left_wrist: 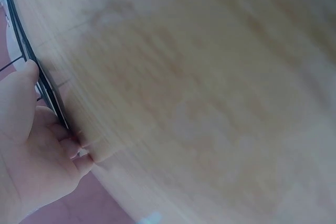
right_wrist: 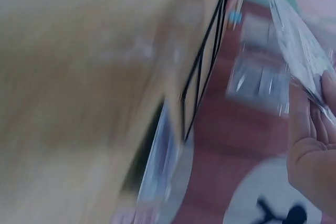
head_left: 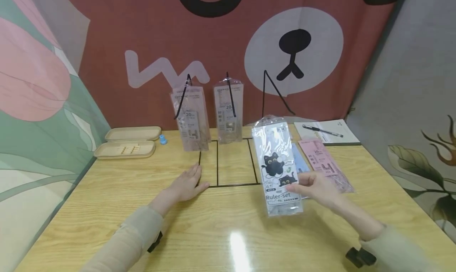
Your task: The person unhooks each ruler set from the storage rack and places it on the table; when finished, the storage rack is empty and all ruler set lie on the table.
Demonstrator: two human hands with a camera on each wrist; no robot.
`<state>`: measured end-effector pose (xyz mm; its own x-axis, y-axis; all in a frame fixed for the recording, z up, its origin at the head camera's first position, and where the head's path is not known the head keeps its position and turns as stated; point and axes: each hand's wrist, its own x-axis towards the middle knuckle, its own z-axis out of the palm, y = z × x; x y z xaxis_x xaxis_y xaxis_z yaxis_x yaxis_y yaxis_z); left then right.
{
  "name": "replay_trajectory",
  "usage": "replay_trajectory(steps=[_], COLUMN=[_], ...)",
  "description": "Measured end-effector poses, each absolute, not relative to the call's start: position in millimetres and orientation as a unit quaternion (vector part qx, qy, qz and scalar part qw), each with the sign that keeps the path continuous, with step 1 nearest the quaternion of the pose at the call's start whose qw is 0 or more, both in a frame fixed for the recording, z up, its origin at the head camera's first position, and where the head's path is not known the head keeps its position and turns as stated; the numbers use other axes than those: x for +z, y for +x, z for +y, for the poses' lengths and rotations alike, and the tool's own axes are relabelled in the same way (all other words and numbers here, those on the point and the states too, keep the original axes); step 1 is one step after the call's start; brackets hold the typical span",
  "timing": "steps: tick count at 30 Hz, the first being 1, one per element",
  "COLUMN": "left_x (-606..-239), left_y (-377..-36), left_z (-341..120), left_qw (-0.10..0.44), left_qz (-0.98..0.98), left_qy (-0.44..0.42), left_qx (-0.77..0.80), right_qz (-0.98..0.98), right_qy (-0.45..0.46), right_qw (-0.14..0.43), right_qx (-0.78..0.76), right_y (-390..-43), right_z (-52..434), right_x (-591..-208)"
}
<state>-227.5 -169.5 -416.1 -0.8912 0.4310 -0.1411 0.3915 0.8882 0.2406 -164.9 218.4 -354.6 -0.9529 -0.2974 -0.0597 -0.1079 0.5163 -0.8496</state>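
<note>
My right hand (head_left: 316, 188) pinches the lower right edge of a clear-wrapped ruler set (head_left: 274, 145), printed with black cats, holding it upright above the table. The same packet (right_wrist: 296, 38) shows nearly edge-on in the right wrist view. My left hand (head_left: 186, 183) rests on the table with fingers extended at the left side of a black wire display rack (head_left: 236, 184). Pink packets (head_left: 192, 133) hang on the rack's left hook, and a paler packet (head_left: 228, 113) on its middle hook. The right hook (head_left: 264, 80) stands behind the ruler set.
Right of the rack lie a blue packet (head_left: 301, 161) and a pink packet (head_left: 322, 159). Behind them, a black pen (head_left: 322, 130) lies on a white notebook (head_left: 343, 133). A beige case (head_left: 124, 155) and a small blue piece (head_left: 162, 139) are at the back left.
</note>
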Motion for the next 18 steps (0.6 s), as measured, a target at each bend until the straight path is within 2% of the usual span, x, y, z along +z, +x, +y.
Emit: replay_trajectory(steps=[3,8,18], left_x=[-415.5,-416.2,-418.8], left_y=[-227.4,-228.5,-229.8], left_z=[-170.1,-170.7,-170.4], left_qw=[0.096,0.099,0.101], left_qz=[0.967,0.967,0.967], left_qy=[0.214,0.214,0.211], left_qx=[0.101,0.099,0.104], right_qz=[0.895,0.912,0.975], right_qy=[-0.075,-0.029,0.018], right_qw=[0.077,0.081,0.054], right_qx=[-0.434,-0.401,-0.217], right_y=[-172.8,-187.5,-212.9], right_z=[247.6,298.7,390.3], right_x=[-349.1,-335.8,-320.2])
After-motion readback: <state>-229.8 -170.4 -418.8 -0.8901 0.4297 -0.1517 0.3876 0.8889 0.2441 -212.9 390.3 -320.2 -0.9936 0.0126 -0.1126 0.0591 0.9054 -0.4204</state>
